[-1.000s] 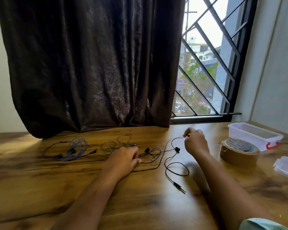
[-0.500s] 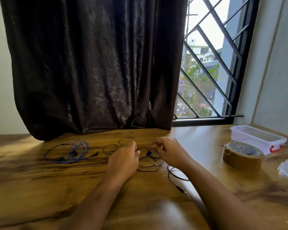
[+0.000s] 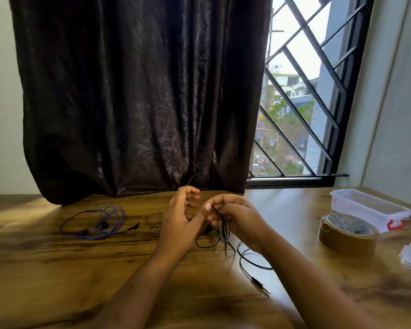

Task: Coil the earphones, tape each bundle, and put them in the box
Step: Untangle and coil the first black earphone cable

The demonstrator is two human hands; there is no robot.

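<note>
**Both hands up, black cable lifted**

Since half a second ago both hands have risen from the table (image 3: 57, 269), and part of the black earphones (image 3: 224, 230) has come up with them. The right hand (image 3: 237, 219) pinches that cable between thumb and fingers; loops hang below it and the plug end lies on the wood nearer the person. The left hand (image 3: 178, 219) stands just beside it, fingers loosely curled upward; I cannot tell whether it holds the cable. The blue earphones (image 3: 97, 222) lie loose well to the left. On the right, the tape roll (image 3: 348, 233) sits just in front of the open box (image 3: 365, 207).
</note>
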